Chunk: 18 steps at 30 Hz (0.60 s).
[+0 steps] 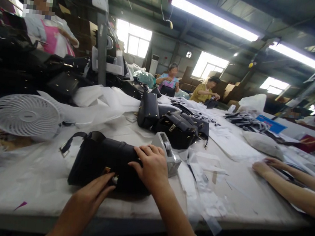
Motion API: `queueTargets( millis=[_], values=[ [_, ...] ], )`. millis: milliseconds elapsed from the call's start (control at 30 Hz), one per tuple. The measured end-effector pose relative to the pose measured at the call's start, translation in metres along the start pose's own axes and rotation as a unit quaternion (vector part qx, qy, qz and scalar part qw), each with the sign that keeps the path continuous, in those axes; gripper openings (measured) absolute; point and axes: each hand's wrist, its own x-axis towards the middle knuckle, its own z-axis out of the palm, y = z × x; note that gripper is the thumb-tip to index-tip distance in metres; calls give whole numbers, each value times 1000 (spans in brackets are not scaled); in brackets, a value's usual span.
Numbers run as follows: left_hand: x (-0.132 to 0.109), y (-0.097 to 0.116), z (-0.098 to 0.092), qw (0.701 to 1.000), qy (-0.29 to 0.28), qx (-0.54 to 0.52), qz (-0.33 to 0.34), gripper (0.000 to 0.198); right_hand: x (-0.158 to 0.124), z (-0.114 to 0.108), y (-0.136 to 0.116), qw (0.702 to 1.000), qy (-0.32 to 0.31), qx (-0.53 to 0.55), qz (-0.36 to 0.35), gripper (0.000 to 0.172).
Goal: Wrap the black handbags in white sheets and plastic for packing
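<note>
A black leather handbag [98,160] lies on its side on the white table [25,182] right in front of me, its strap with a metal buckle [64,148] trailing to the left. My right hand [150,166] rests on the bag's right end, fingers curled over its top edge. My left hand [92,194] comes from below, its fingertips pinched at the small gold clasp [111,175] on the bag's front.
A grey tape dispenser [167,153] stands just behind my right hand. More black handbags [173,125] sit further back. A white fan [25,115] lies at the left. Paper strips [204,184] litter the right, where another person's arms [289,182] rest. Other people work behind.
</note>
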Motion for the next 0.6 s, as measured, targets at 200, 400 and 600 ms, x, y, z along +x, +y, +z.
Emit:
queueTargets(
  millis=[200, 400, 600],
  values=[
    [11, 6, -2, 1000, 14, 9, -13, 48, -5, -2, -1, 1000, 7, 6, -8, 49],
    [7, 16, -2, 998, 37, 42, 7, 30, -10, 1, -15, 994, 13, -31, -106, 69],
    [-1, 13, -4, 990, 54, 73, 110, 27, 0, 6, -17, 991, -28, -47, -125, 71]
  ],
)
